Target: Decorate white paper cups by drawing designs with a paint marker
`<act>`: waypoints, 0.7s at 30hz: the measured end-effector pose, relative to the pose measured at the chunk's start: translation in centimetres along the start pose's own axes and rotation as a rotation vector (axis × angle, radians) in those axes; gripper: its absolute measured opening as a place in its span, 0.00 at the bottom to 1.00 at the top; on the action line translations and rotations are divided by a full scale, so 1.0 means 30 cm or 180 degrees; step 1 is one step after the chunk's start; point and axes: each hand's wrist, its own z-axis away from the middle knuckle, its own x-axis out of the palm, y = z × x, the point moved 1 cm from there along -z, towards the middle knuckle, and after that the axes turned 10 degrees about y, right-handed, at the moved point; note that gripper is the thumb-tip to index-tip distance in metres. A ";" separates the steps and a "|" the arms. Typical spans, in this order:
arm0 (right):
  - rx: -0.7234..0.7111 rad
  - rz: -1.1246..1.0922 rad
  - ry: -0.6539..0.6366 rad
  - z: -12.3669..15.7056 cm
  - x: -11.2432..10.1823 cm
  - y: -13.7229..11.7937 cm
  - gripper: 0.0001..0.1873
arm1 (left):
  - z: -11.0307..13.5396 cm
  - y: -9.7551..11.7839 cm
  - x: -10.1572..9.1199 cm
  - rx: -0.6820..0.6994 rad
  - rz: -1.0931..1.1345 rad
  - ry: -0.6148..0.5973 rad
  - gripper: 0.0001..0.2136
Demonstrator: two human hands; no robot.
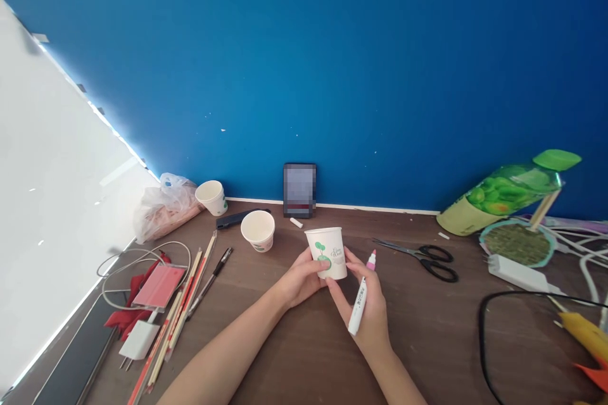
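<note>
Sitting between the person's two hands, the white paper cup stands nearly upright, its mouth up and its printed green plant toward the camera. The left hand comes in from the left, fingers half curled around the lower side, thumb laid across the front near the base. The right hand is at the cup's other side, partly curled, its thumb tip by the base; it also has hold of a white marker, which slants across the fingers with its pink end pointing away from the person. Beyond the cup lies a small white cylinder, and a dark-framed device with a blurred screen leans on the blue wall. Farther left are a nearer cup and a farther cup; on the right, black-handled scissors lie on the brown table.
</note>
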 end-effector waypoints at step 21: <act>-0.0218 -0.0145 0.0027 -0.001 0.005 -0.019 0.24 | 0.025 0.013 0.022 0.0045 -0.0294 0.0004 0.24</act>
